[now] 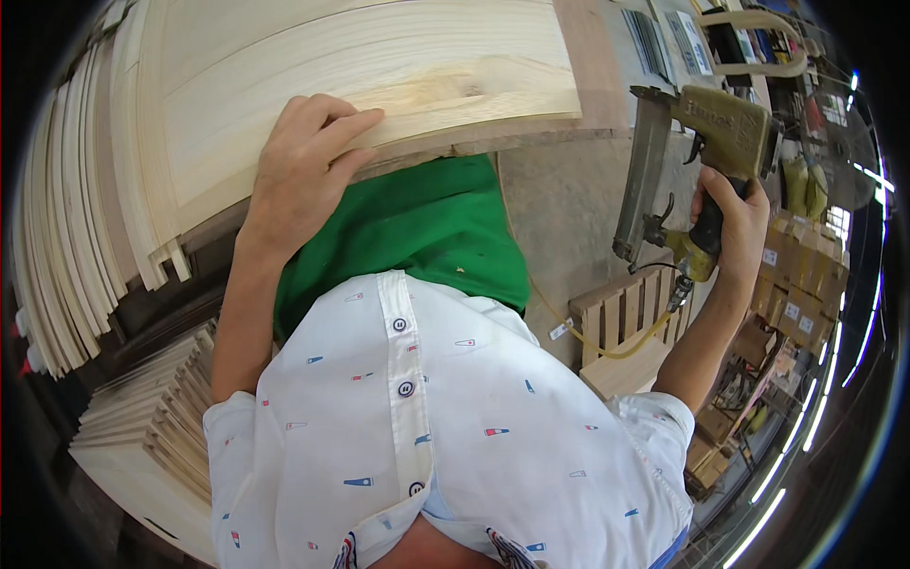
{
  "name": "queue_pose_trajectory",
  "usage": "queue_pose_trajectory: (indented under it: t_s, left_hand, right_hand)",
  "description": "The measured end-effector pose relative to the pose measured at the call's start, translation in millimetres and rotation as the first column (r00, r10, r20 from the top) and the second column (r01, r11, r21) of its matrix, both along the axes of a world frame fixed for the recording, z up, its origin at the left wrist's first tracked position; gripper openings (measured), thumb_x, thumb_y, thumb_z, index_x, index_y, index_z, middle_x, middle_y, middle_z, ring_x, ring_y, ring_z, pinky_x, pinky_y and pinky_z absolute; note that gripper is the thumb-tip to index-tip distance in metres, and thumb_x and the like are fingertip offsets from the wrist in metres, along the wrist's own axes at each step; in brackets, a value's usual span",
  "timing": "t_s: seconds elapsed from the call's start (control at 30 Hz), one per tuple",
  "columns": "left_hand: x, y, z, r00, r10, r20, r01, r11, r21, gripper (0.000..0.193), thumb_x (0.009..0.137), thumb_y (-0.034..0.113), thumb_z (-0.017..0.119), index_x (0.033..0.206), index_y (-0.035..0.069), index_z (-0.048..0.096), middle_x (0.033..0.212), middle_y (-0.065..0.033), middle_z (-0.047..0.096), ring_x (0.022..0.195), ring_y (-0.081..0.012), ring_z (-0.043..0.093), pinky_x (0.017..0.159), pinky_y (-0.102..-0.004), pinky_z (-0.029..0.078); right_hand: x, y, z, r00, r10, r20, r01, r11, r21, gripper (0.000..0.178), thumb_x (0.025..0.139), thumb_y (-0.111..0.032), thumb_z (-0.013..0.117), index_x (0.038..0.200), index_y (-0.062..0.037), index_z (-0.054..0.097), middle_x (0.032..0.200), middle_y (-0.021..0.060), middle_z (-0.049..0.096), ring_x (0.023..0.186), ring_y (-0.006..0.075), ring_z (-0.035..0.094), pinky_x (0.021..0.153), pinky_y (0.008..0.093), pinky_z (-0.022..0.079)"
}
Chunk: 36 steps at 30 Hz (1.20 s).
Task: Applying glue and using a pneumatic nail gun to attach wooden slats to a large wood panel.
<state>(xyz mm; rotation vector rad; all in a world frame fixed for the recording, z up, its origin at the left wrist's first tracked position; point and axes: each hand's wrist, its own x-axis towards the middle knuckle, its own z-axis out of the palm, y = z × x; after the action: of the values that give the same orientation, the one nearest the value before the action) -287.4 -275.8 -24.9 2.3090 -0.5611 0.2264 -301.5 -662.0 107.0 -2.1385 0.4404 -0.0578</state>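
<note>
My left hand (pixel 305 171) rests on the near edge of a pale wooden panel (pixel 370 57). Its index finger reaches along the surface, the thumb is apart near the edge, and the other fingers bend. My right hand (pixel 737 223) is wrapped round the black grip of a pneumatic nail gun (pixel 725 123), olive-coloured with a long grey magazine. Held up to the right of the panel, the nail gun is apart from it. A yellow air hose (pixel 630 349) runs down from the base of its handle.
Many thin wooden strips (pixel 71 209) stand stacked at the left, with more stacked boards (pixel 142 427) below. A slatted wooden piece (pixel 630 308) lies low at the right. Cardboard boxes (pixel 796 280) are piled farther right. Packs of grey metal strips (pixel 654 47) lie beyond the panel.
</note>
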Motion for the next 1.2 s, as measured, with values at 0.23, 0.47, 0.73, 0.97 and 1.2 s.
queue_pose_trajectory:
  t_s: [0.23,0.47,0.73,0.97,1.2]
  left_hand:
    - [-0.4,-1.5,1.9,1.0,-0.006,-0.023,0.007,0.999,0.035,0.035,0.073,0.003,0.074,0.108,0.005,0.069,0.097,-0.0082,0.061,0.091,-0.0256,0.054,0.078,-0.0346,0.045]
    - [1.1,-7.5,9.2,1.0,-0.014,-0.026,0.016,0.998,0.063,0.04,0.072,0.003,0.074,0.112,0.005,0.068,0.099,-0.0087,0.06,0.094,-0.0264,0.054,0.081,-0.0353,0.045]
    - [18.6,-55.6,4.2,0.981,-0.126,0.15,0.124,0.992,0.024,0.041,0.073,0.007,0.075,0.113,0.004,0.065,0.106,-0.0096,0.062,0.099,-0.0292,0.055,0.087,-0.0379,0.046]
    - [50.7,-143.1,-16.8,0.936,-0.218,0.278,0.229,0.973,-0.008,0.026,0.073,0.009,0.074,0.097,0.004,0.066,0.103,-0.008,0.063,0.1,-0.0278,0.056,0.086,-0.0394,0.046]
    - [57.6,-159.8,-27.4,0.929,-0.193,0.314,0.164,0.979,0.118,0.015,0.076,0.009,0.068,0.09,0.006,0.067,0.097,-0.0038,0.064,0.094,-0.0235,0.057,0.082,-0.037,0.045]
  right_hand:
    - [2.0,8.3,3.8,0.998,0.043,-0.049,-0.042,0.999,0.02,0.022,0.082,-0.013,0.071,0.093,0.0012,0.06,0.064,0.0041,0.058,0.053,0.0102,0.055,0.049,0.024,0.043]
    - [3.7,15.4,8.4,0.985,0.11,-0.136,-0.109,0.994,0.011,0.022,0.08,-0.012,0.071,0.091,0.0017,0.059,0.064,0.0039,0.059,0.052,0.0097,0.053,0.049,0.024,0.04]
    - [3.4,20.0,13.2,0.973,0.134,-0.19,-0.142,0.989,-0.031,0.023,0.08,-0.013,0.071,0.092,0.0022,0.059,0.064,0.0027,0.058,0.052,0.0086,0.053,0.049,0.0237,0.04]
    - [9.3,20.7,12.2,0.965,0.163,-0.206,-0.177,0.983,-0.047,0.025,0.08,-0.015,0.071,0.093,0.0031,0.059,0.065,0.0024,0.058,0.053,0.0087,0.053,0.049,0.0241,0.04]
    - [8.1,20.7,16.2,0.959,0.17,-0.227,-0.192,0.978,-0.081,0.027,0.08,-0.017,0.07,0.093,0.0039,0.059,0.066,0.0027,0.058,0.054,0.0094,0.055,0.05,0.0242,0.042]
